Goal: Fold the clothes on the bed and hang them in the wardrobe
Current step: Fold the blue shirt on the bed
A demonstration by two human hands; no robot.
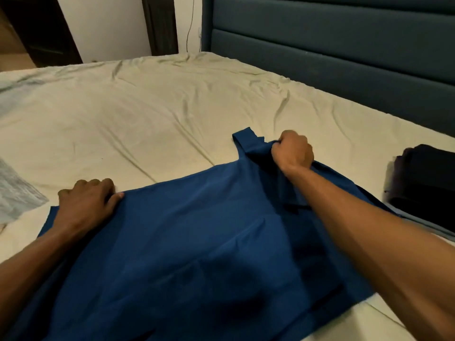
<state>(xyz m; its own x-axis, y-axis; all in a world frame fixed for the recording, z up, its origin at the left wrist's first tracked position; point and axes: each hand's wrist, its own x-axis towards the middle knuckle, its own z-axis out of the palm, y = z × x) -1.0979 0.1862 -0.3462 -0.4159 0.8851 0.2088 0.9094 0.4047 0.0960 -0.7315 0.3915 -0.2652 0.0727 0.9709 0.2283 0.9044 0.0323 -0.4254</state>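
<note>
Right hand [293, 151] was closed in a fist on a bunched upper corner of the blue garment [197, 242], fingers curled round the fabric, with a short strap-like flap of the same cloth sticking out just beyond the knuckles. Left hand [89, 200] gripped the opposite edge of the garment, fingers curled over the hem and thumb lying along it. Between the two grips the cloth was pulled fairly flat, with only shallow creases, and it spread back from the hands toward the person across the near part of the bed; a darker seam or placket showed under the right forearm. Beneath the garment lay the cream bedsheet [172, 107], wrinkled beyond both hands. Outward of the right grip, near the bed's edge, sat a stack of dark folded clothes [426, 183], apart from the garment. Outward of the left grip lay a pale grey cloth [17, 190], just beside the garment's corner. Beyond the right hand stood the padded teal headboard [344, 45].
</note>
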